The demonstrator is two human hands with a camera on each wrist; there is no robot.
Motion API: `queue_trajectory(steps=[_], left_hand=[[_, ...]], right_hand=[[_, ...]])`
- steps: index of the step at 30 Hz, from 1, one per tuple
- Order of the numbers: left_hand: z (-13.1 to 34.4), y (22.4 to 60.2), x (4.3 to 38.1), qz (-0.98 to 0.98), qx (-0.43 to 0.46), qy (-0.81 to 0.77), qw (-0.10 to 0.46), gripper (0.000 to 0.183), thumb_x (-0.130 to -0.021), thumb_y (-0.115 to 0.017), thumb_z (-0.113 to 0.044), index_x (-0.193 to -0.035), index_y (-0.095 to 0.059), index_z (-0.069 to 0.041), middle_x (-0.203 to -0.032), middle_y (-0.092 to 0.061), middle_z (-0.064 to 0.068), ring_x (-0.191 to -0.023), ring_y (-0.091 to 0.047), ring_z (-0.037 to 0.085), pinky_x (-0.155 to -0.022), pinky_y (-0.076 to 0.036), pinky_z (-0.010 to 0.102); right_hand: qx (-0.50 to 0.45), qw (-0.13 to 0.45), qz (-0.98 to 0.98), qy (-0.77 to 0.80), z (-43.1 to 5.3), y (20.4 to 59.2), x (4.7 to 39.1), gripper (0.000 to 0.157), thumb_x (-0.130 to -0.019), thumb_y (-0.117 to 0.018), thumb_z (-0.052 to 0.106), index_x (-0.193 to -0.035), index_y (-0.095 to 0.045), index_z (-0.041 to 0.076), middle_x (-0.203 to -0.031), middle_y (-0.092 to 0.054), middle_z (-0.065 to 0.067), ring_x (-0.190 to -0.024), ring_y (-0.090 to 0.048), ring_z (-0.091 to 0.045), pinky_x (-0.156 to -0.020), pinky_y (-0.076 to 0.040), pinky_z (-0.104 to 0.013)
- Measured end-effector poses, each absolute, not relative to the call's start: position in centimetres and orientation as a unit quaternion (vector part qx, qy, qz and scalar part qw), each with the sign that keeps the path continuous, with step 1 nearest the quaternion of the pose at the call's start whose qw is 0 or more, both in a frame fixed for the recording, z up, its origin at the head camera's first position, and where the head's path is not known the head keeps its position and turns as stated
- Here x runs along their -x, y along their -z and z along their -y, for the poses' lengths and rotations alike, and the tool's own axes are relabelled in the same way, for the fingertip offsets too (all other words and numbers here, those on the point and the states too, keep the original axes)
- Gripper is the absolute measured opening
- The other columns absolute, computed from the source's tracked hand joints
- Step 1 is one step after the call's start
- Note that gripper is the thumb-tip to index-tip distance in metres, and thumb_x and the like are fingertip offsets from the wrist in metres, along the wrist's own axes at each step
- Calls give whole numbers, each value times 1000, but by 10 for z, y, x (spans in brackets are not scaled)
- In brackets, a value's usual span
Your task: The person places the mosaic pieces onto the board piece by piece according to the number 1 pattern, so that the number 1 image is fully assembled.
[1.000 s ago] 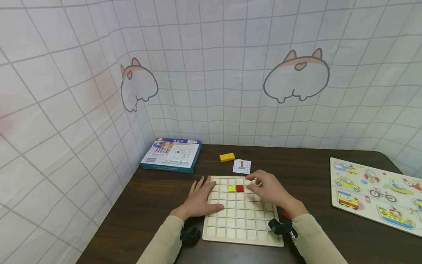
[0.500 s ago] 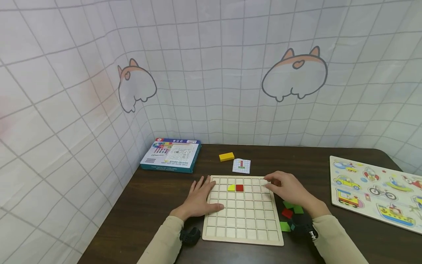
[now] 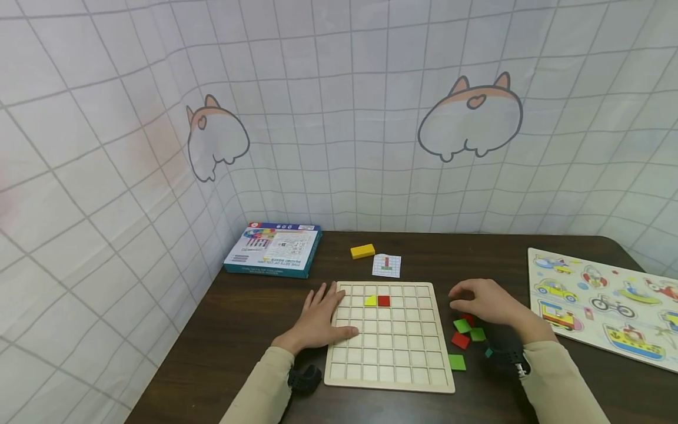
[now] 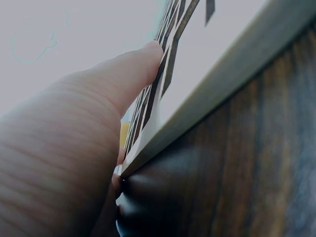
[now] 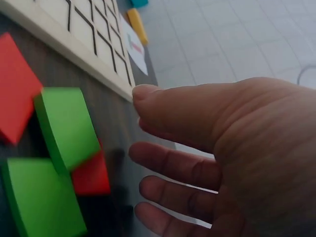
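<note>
A pale wooden grid board [image 3: 386, 343] lies on the dark table, with a yellow piece [image 3: 370, 301] and a red square tile [image 3: 384, 301] side by side in its second row. My left hand [image 3: 318, 321] rests on the board's left edge, fingers spread and thumb on the grid. To the right of the board my right hand [image 3: 484, 301] hovers, fingers loosely bent and nothing between them. Just below it lie several tiles, among them a green tile [image 3: 477, 334] and a red tile [image 3: 460, 340]. Another green tile [image 3: 457, 362] sits against the board's right edge.
Behind the board are a small card [image 3: 386, 265] with a printed grid pattern and a yellow block [image 3: 362, 251]. A flat box [image 3: 274, 250] lies at the back left. On the right is a picture puzzle board [image 3: 604, 306]. A white gridded curtain [image 3: 339, 118] stands behind the table.
My right hand has moved right, from over the board near the red square to beside the loose tiles, which now show. The left hand has stayed on the board's edge.
</note>
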State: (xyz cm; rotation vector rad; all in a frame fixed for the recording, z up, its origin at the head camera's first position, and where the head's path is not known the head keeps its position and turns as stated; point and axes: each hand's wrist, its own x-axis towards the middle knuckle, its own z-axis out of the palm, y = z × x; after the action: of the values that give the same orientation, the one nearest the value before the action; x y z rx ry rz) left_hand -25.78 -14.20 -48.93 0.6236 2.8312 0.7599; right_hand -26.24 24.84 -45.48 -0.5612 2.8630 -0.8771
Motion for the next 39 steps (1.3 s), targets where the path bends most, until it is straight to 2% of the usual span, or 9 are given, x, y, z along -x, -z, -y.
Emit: queue_trajectory(steps=[11,17,24,39], left_hand=[[143,492,262,-945,-203,-247,72,96,-80,-65,-66,-153,-33,-14,-163,-12,10,-150,-2,32,-118,3,55],[144,493,260,-944,-201,-252,73,96,-80,-65,-66,-153,-33,-15,-163,-12,10,-150,-1,32,-118,4,55],[143,494,260,-943,-202,-254,76,96,-80,-65,-66,-154,-32,-15,-163,-11,10,-150,0,31,-118,5,55],[143,494,260,-944,-203,-250,75,95,-81,-65,-66,-154,-31,-15,-163,-10,10,-150,0,31,-118,5,54]], right_hand=[[168,71,-941,286,-265,455,263,29,-89,-72,28,-108,-71,6,-103,-69,-6,-85,-60,-17,-74,-53,-39],[178,94,-935,293,-272,455,262,27,-87,-74,22,-106,-71,4,-97,-70,-4,-82,-59,-16,-73,-53,-38],[182,126,-920,322,-277,457,258,23,-82,-77,15,-101,-70,4,-82,-59,0,-76,-51,-17,-66,-45,-31],[189,153,-917,317,-272,447,255,27,-78,-80,13,-99,-67,4,-85,-59,-2,-78,-50,-18,-66,-45,-31]])
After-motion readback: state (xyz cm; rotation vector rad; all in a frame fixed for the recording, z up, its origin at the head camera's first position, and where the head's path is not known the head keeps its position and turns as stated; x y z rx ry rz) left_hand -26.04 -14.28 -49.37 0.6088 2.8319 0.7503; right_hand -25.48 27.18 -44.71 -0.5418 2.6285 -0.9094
